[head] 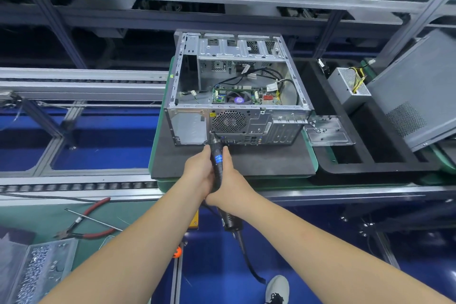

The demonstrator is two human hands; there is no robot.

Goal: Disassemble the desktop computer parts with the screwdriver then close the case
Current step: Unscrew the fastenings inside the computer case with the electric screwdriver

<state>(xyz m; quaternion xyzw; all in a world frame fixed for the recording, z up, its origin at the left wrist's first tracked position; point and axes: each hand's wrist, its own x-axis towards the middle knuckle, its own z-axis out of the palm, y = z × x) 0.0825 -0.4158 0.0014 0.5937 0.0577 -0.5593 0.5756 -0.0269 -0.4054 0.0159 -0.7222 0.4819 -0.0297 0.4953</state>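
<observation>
An open desktop case point(187, 118) lies on a black foam mat point(259, 163), rear panel facing me, its motherboard and fan point(235, 99) showing inside. Both hands grip a black electric screwdriver point(218, 159) with a blue label. My left hand point(199, 171) wraps its left side and my right hand point(230, 180) its right side. The bit tip touches the rear panel at the lower left of the round fan grille point(229, 121). The screwdriver's cable point(246, 259) hangs down below my wrists.
A removed power supply point(345, 86) and grey side panel point(417, 96) sit right of the case, a metal bracket point(328, 131) beside it. Red-handled pliers point(91, 227) and a tray of screws point(39, 269) lie at lower left. Conveyor rails point(81, 81) run left.
</observation>
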